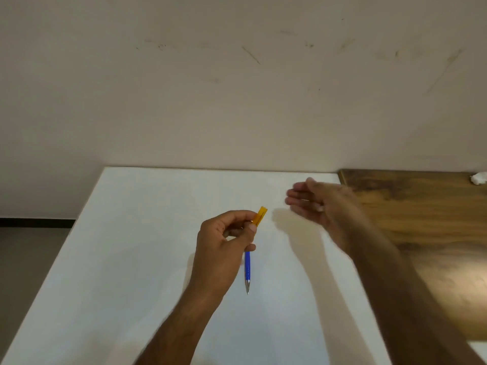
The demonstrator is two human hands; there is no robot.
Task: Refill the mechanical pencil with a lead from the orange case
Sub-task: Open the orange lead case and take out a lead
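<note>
My left hand (226, 243) pinches the orange lead case (260, 214) between thumb and fingers, above the white table (147, 233); the case's far end sticks out up and to the right. The blue mechanical pencil (247, 270) lies on the table just below that hand, its metal tip pointing toward me and its upper end hidden behind the hand. My right hand (316, 201) hovers to the right of the case with fingers relaxed and slightly cupped, pointing left; it looks blurred and holds nothing that I can see.
The white table meets a beige wall at its far edge. A brown wooden surface (427, 222) adjoins the table on the right, with a small white crumpled object (478, 178) at its far corner. Grey floor shows at the left.
</note>
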